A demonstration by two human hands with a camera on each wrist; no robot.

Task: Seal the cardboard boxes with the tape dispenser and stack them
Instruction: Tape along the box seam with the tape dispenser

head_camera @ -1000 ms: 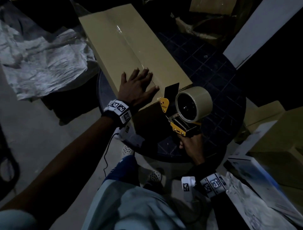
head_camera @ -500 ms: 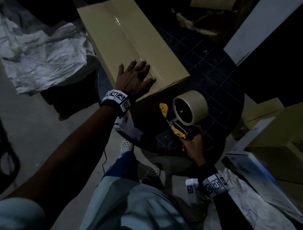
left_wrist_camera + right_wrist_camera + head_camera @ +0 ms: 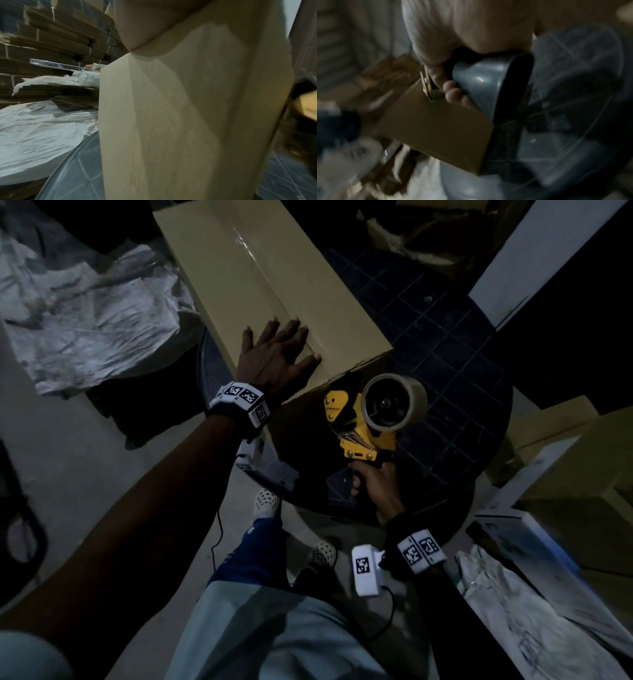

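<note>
A long tan cardboard box (image 3: pixel 260 272) lies on a dark round table (image 3: pixel 445 344), with clear tape shining along its top seam. My left hand (image 3: pixel 274 354) presses flat on the box's near end, fingers spread and straight. The left wrist view is filled by the box wall (image 3: pixel 188 108) under my palm. My right hand (image 3: pixel 375 484) grips the handle of a yellow tape dispenser (image 3: pixel 359 422) with a tan tape roll (image 3: pixel 394 402). The dispenser hangs just off the box's near right corner, above the table. In the blurred right wrist view my fingers (image 3: pixel 452 90) curl round the dark handle (image 3: pixel 484 83).
Crumpled white sheeting (image 3: pixel 78 313) lies on the floor at left. More tan boxes (image 3: pixel 582 457) and a white-blue carton (image 3: pixel 534 546) stand at right. A white panel (image 3: pixel 548 251) leans at the back right. Flattened cardboard (image 3: pixel 51 33) is stacked behind. My legs and shoes (image 3: pixel 267 501) are by the table's near edge.
The dispenser has come off the box's near end and dropped slightly toward me, its head now clear of the edge. My left hand stays pressed on the box top.
</note>
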